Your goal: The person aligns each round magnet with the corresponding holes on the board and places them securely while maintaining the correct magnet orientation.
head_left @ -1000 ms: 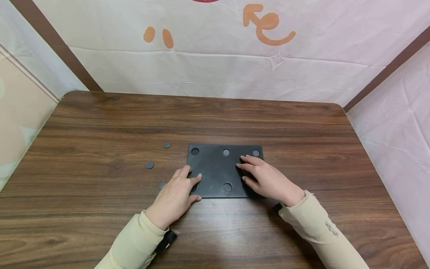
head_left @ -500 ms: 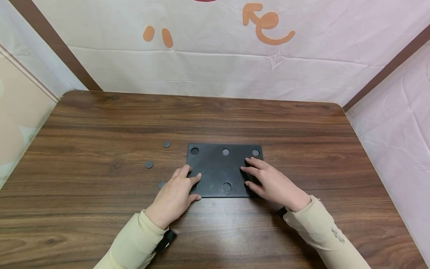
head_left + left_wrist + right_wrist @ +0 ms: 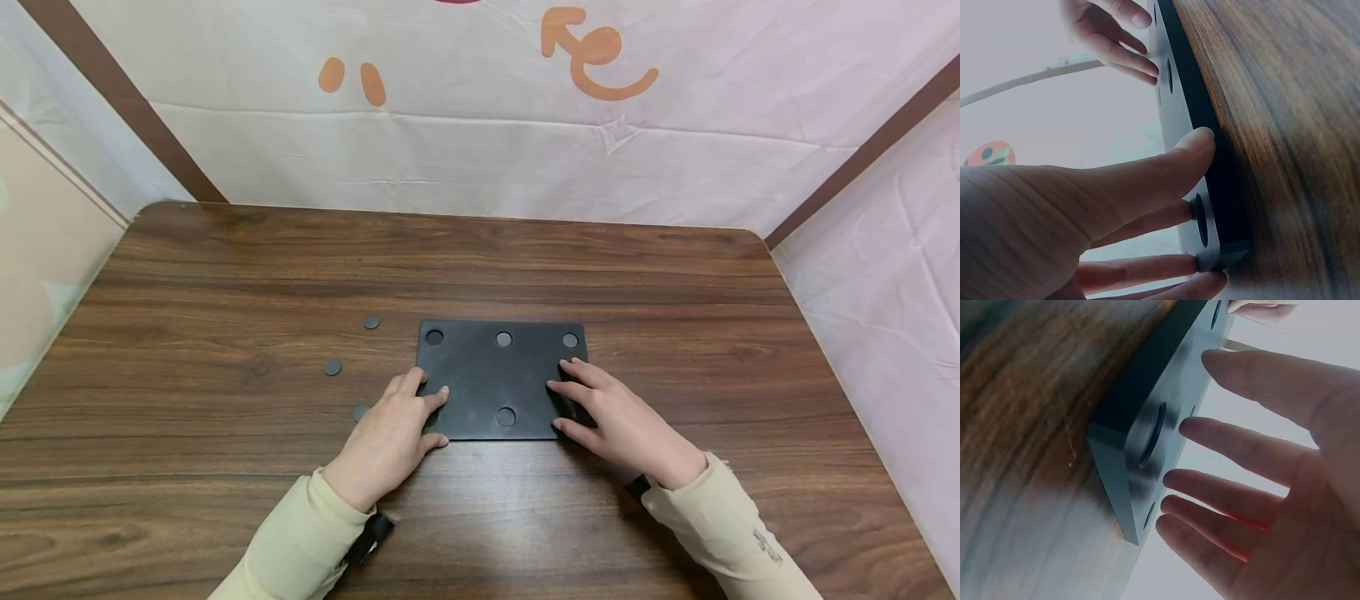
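Hours read about the centre of my head view. Table (image 3: 480, 271), before me: brown wood grain, far corners rounded, soft sheen (image 3: 510, 479) at 6 o'clock. Facing me at 12, white wall (image 3: 480, 171): sheet-like, creased, one fold line running across. Marks on it: red patch (image 3: 459, 1), 12, partly seen; orange ovals (image 3: 372, 84), two, 11; orange curl (image 3: 600, 46), arrow-tipped, 1. Brown bands (image 3: 120, 96), two, slanting, 10 and 2. Peach wall (image 3: 45, 217), 9: pale patches. Pinkish wall (image 3: 892, 250), 3: creased.
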Action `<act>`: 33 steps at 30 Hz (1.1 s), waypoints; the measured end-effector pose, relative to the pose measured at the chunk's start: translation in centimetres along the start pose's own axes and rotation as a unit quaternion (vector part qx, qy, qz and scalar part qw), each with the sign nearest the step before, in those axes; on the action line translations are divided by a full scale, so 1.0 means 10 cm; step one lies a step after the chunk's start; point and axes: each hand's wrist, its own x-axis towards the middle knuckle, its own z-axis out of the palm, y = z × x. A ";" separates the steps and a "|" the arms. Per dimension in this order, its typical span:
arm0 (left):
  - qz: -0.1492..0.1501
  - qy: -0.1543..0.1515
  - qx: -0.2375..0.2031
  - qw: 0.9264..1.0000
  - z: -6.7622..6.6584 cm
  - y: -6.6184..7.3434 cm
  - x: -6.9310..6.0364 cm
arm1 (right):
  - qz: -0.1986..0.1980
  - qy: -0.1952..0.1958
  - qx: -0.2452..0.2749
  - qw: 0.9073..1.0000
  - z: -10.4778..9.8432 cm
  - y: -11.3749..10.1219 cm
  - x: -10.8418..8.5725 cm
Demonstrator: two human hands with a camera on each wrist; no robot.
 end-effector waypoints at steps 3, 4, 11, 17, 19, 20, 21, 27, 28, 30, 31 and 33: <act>0.000 0.001 0.001 1.000 0.00 0.00 0.00 | -0.002 0.008 -0.005 1.000 0.01 0.01 -0.03; 0.000 0.001 0.001 1.000 0.00 0.00 0.00 | -0.002 0.010 -0.007 1.000 0.01 0.01 -0.04; 0.000 -0.003 0.002 1.000 0.00 0.00 0.00 | 0.005 0.022 -0.002 1.000 0.05 0.03 -0.10; 0.001 -0.001 0.000 1.000 0.00 0.00 0.00 | 0.026 0.018 0.017 0.999 0.05 0.02 -0.13; 0.000 -0.001 0.000 1.000 0.00 0.00 0.00 | 0.028 0.020 0.020 0.999 0.06 0.01 -0.14; 0.000 -0.002 0.000 1.000 0.00 0.00 0.00 | 0.028 0.021 0.022 0.999 0.06 0.01 -0.15; -0.001 -0.003 0.000 1.000 0.00 0.00 0.00 | 0.028 0.023 0.023 0.999 0.06 0.01 -0.15; -0.005 -0.007 -0.001 1.000 0.00 0.01 0.00 | 0.028 0.032 0.028 0.999 0.09 0.02 -0.16; -0.006 -0.006 -0.001 1.000 0.00 0.01 0.00 | 0.028 0.036 0.028 0.999 0.09 0.02 -0.16; -0.005 -0.006 -0.001 1.000 0.00 0.01 0.00 | 0.031 0.043 0.028 0.998 0.11 0.02 -0.16; -0.005 -0.006 -0.001 1.000 0.00 0.01 0.00 | 0.030 0.048 0.027 0.998 0.12 0.02 -0.16; -0.005 -0.005 -0.001 1.000 0.00 0.01 -0.01 | 0.031 0.057 0.026 0.998 0.12 0.01 -0.16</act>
